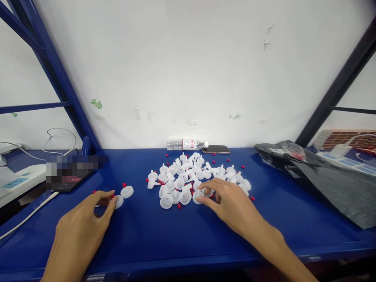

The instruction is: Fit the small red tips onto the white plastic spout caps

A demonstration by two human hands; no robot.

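A heap of several white plastic caps (188, 176) with small red plugs scattered among them lies in the middle of the blue table (152, 231). My right hand (229, 201) rests at the heap's near edge, its fingertips pinched on one white cap (198, 196). My left hand (85, 223) lies to the left, fingers curled around a white cap (119, 201) with a small red plug at the fingertips. Another white cap (127, 191) sits just beyond it.
A water bottle (186, 144) lies on its side by the wall next to a phone (216, 149). A second phone (69, 178) with a white cable lies at the left. A black plastic bag (323, 172) covers the right side. Blue shelf posts stand on both sides.
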